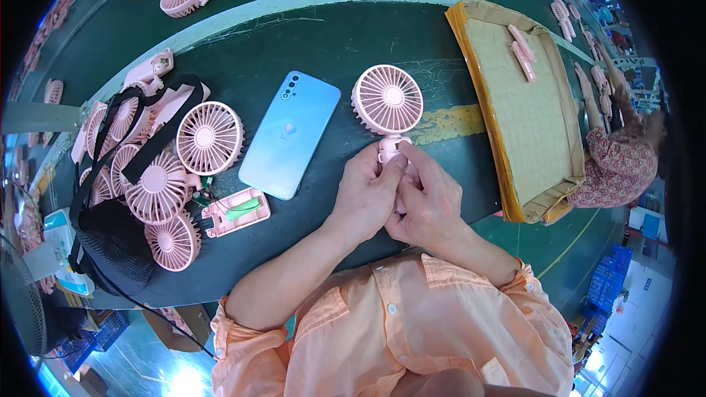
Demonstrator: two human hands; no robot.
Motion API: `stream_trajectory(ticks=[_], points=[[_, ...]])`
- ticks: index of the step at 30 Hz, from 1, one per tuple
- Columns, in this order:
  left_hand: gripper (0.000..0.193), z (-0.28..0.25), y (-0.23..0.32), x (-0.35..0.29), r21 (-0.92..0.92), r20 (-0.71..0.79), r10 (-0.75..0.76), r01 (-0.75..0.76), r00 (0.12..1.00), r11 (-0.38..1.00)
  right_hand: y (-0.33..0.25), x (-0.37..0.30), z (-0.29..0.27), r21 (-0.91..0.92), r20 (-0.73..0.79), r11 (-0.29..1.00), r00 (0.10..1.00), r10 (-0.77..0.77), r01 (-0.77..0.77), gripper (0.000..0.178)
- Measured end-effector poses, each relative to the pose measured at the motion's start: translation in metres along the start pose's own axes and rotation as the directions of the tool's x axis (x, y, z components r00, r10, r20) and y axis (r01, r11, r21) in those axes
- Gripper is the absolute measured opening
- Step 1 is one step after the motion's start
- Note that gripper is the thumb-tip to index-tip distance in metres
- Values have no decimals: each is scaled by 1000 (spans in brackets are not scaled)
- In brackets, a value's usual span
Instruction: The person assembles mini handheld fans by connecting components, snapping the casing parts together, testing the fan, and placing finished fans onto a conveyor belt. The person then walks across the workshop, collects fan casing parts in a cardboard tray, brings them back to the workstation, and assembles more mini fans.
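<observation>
Gripping a round, slatted fan (pixel 392 97), left hand (pixel 365 195) meets right hand (pixel 430 204).

Heaped fans (pixel 156 180) lie toward the workbench's (pixel 294 44) left edge, a box (pixel 533 140) toward its right; between, a phone (pixel 290 136) left of a handheld fan (pixel 390 99).

A small pink fan (pixel 392 97) has a round head with thin bars. It is above the frame's middle, neck pointing down.
</observation>
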State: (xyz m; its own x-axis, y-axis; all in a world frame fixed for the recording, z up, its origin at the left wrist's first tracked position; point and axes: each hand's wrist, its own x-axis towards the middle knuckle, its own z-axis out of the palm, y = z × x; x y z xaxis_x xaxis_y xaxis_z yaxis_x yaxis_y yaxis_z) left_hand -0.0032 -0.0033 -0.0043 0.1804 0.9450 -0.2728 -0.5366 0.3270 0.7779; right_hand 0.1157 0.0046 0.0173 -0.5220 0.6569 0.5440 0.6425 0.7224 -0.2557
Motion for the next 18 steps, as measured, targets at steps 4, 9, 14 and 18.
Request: stream_trajectory(ticks=[4,9,14,18], points=[[17,6,1,-1,123,-55,0,7,998,992,1,-5,2,-7,-67,1000,998,-15,14,20],[26,4,0,1,-46,-34,39,-41,999,998,14,4,-25,357,125,918,983,133,-170,13],[48,5,13,0,-84,254,154,-137,955,987,30,19,-44,539,155,790,956,248,-292,22],[58,15,7,0,-105,303,132,-104,944,989,44,10,-44,741,597,80,708,377,-667,36]])
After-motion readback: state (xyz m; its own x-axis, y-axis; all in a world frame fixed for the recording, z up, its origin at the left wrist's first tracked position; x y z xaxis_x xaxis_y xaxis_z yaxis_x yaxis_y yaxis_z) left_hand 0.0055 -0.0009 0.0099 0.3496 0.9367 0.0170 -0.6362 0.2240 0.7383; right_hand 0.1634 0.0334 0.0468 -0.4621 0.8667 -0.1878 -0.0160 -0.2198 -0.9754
